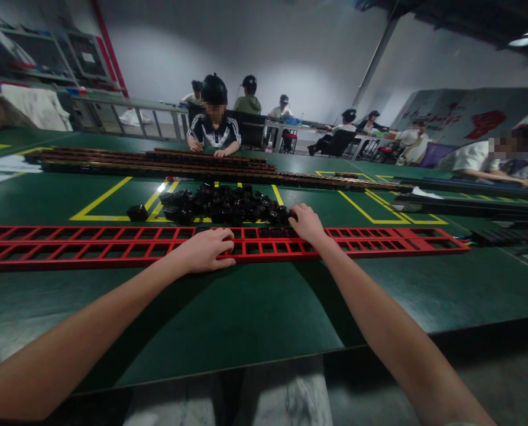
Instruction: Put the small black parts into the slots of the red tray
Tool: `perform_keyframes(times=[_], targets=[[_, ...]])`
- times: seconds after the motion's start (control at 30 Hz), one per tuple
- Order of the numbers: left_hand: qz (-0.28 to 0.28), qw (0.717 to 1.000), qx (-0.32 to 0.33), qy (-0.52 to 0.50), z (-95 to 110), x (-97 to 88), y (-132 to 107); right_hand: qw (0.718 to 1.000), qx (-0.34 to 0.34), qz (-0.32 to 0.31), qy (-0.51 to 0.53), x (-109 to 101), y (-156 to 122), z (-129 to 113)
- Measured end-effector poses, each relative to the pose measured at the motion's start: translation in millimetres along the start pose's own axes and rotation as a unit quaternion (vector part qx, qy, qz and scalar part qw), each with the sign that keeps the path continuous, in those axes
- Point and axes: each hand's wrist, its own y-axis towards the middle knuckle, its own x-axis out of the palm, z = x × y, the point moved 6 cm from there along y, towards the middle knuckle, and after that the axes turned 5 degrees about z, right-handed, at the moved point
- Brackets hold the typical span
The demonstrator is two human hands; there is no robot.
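Note:
A long red ladder-like frame [126, 244] with two rows of rectangular openings lies across the green table. My left hand [208, 249] rests on its near middle part, thumb apart from the slightly bent fingers, holding nothing I can see. Just beyond the frame is a heap of small glossy black pieces [223, 204]. At the heap's right end, my right hand [307, 222] curls its fingers on one black piece [292, 214], partly hidden by them. A few black pieces [275, 232] sit in the frame's openings between my hands.
Behind the heap lie long dark brown strips [166, 163]. More long black strips [459, 207] are at the right. One black piece [136, 213] lies apart from the heap. Yellow tape [99, 198] marks the green table [255, 313]. Across it sits a co-worker [214, 127]; others sit farther back.

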Motion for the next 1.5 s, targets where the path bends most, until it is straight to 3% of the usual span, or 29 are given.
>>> perform_keyframes(times=[0.13,0.47,0.93,1.33,1.5], targets=[[0.002,1.000,0.002,0.005,0,0.1,0,0.999,-0.007,-0.027,0.028,7,2,3],[-0.006,1.000,0.002,0.011,0,0.6,0,0.996,0.002,-0.013,0.091,16,10,14],[-0.006,1.000,0.003,0.021,3,-1.9,1,0.993,0.047,-0.011,0.106,17,8,18],[-0.013,1.000,-0.002,0.017,3,-1.6,0,0.971,0.088,0.007,0.223,8,10,20],[-0.009,1.000,0.004,0.023,2,-0.8,0,0.977,0.053,0.003,0.209,10,12,17]])
